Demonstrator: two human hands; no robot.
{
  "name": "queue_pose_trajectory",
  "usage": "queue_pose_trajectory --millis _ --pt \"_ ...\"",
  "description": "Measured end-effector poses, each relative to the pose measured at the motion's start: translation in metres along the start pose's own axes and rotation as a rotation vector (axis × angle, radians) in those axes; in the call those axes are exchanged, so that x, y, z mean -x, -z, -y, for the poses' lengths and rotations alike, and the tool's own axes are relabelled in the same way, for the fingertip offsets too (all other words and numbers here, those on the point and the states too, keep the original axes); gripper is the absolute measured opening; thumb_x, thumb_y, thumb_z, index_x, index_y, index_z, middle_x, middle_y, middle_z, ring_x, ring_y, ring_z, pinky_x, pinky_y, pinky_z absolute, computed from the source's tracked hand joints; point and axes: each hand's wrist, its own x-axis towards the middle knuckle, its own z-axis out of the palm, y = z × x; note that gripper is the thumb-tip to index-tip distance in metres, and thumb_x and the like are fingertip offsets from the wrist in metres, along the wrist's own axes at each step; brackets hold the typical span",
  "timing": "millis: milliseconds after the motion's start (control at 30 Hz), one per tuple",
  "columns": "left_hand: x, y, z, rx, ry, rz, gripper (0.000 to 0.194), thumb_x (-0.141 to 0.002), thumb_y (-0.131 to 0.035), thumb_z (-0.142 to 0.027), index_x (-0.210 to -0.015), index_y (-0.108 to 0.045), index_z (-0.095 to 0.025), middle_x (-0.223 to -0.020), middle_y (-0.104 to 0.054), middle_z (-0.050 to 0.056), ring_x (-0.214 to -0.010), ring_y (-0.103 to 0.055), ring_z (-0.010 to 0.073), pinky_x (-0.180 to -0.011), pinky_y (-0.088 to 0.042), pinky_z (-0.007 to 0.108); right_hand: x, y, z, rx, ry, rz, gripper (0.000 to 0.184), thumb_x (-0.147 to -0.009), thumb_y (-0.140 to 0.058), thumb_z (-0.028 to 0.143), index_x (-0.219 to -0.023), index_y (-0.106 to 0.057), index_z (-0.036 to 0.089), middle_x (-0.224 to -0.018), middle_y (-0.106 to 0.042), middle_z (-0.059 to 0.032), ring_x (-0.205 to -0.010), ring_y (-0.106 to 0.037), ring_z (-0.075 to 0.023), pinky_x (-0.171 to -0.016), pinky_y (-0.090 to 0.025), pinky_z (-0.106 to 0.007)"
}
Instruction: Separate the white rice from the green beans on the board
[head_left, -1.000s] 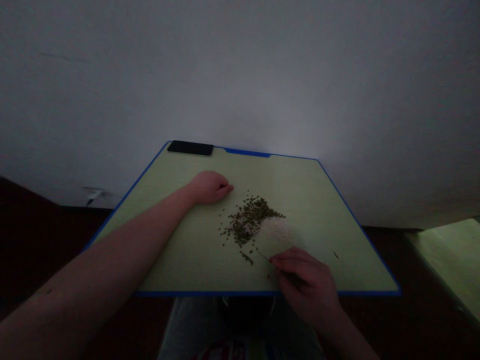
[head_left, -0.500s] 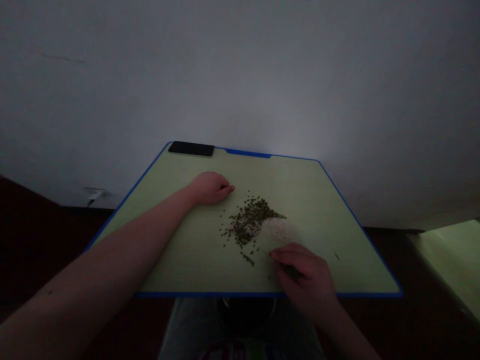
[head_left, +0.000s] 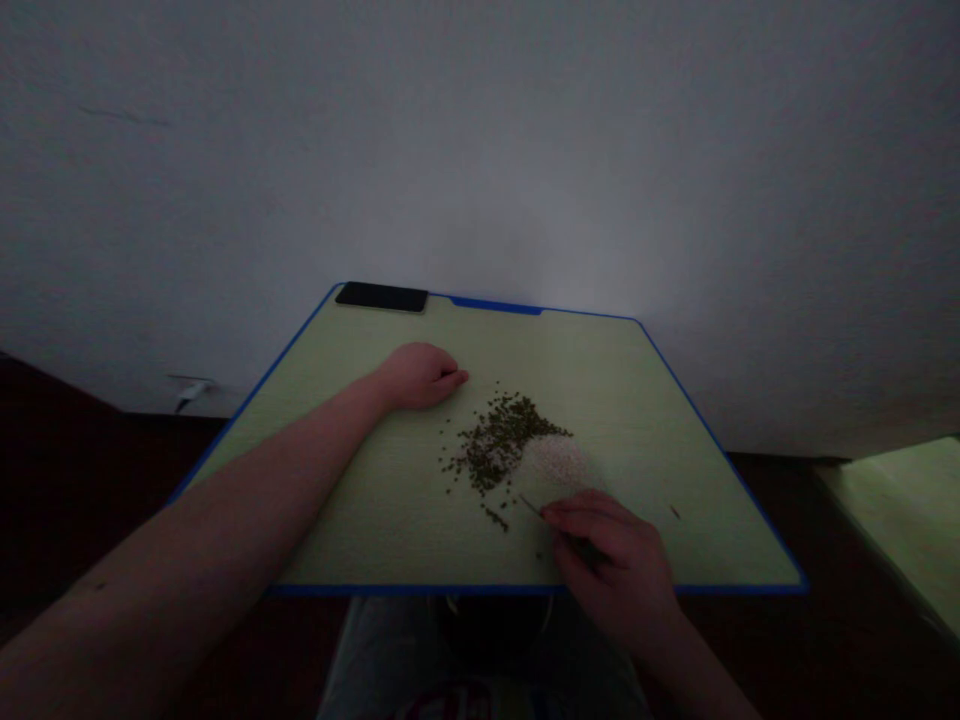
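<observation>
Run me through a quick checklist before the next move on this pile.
Right hand grips the thin metal tool: ok.
Tool tip clear of the white grains: cannot tell, it sits right at the pile's edge.
Small green beans apart from the white grains: not ok, the two piles meet.
Left hand off the piles: ok, it rests on the green board beside the beans.
Black phone away from the piles: ok, it lies at the board's far edge.
</observation>
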Motion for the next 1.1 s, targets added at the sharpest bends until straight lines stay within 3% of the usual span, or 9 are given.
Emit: queue_pose_trajectory --millis 300,600,800,1100 --pt "0.0 0.0024 -0.0016 0.005 0.01 0.015 0.051 -0.094 -0.033 -0.051 -0.064 -0.061 -0.02 -0.068 -0.065 0.008 -0.059 -0.047 0.0183 -0.056 -0.024 0.034 0.0007 -0.0047 0.0036 0.01 0.061 0.071 0.026 -0.081 -0.057 0.004 -0.09 -0.072 0.023 -0.083 -0.078 -0.004 -0.071 -0.073 -0.0181 -0.065 -0.062 -0.03" --pt "-0.0007 0.0002 0.0001 -0.004 -0.005 0.01 0.052 -0.095 -0.032 -0.051 -0.064 -0.06 -0.02 -0.068 -0.065 0.008 -0.059 -0.048 0.0182 -0.056 -0.023 0.035 0.001 -0.0034 -0.0016 0.11 0.005 -0.008 0.023 -0.082 -0.058 0.006 -0.089 -0.072 0.022 -0.085 -0.078 -0.0051 -0.075 -0.073 -0.0193 -0.069 -0.062 -0.031" --pt "-0.0005 -0.0002 -0.0004 -0.002 0.002 0.01 0.053 -0.094 -0.032 -0.052 -0.065 -0.062 -0.019 -0.068 -0.065 0.008 -0.06 -0.049 0.0182 -0.056 -0.024 0.034 -0.0005 -0.0051 -0.0001 0.075 0.04 0.041 0.023 -0.082 -0.058 0.006 -0.09 -0.073 0.021 -0.084 -0.078 -0.0043 -0.074 -0.073 -0.0183 -0.068 -0.061 -0.03" --pt "-0.0001 0.0017 -0.0009 0.004 0.014 0.021 0.052 -0.094 -0.032 -0.052 -0.064 -0.06 -0.019 -0.069 -0.065 0.008 -0.06 -0.047 0.0181 -0.056 -0.022 0.034 -0.004 -0.0057 -0.0055 0.086 0.015 0.003 0.022 -0.083 -0.058 0.007 -0.091 -0.072 0.021 -0.084 -0.077 -0.0048 -0.075 -0.072 -0.018 -0.069 -0.06 -0.029"
